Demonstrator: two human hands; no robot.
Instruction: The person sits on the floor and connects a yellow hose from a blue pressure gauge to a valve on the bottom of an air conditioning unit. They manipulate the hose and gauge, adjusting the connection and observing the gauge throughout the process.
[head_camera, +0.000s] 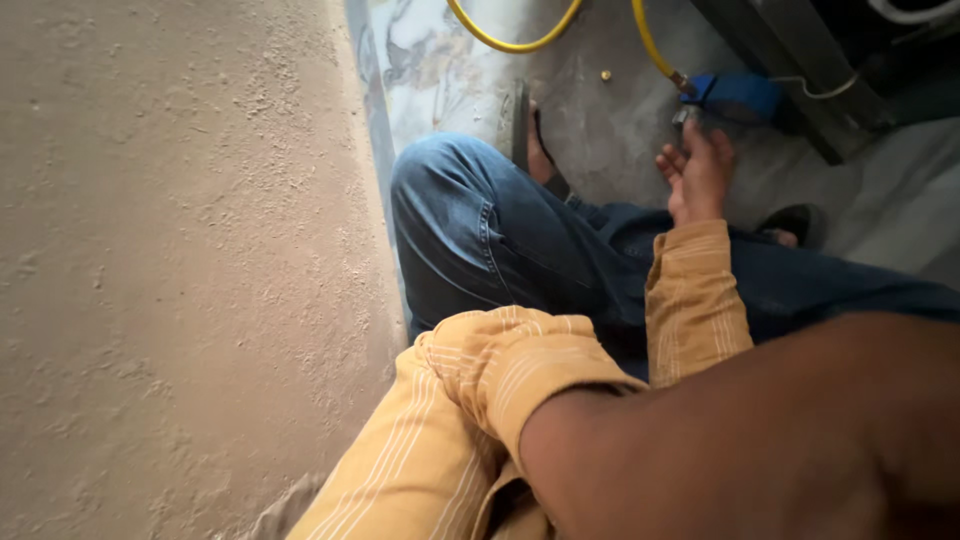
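Blue tool (735, 95) on floor | right hand (697, 165) fingers loosely spread, reaching just beside it | left hand unseen

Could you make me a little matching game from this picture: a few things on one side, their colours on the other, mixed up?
Things:
1. hose
2. trousers
3. sleeve
4. tool just beyond the right hand

Colours:
A. blue denim
B. mustard with pale stripes
C. bright blue
D. yellow

Pairs: 1-D, 2-A, 3-B, 4-C
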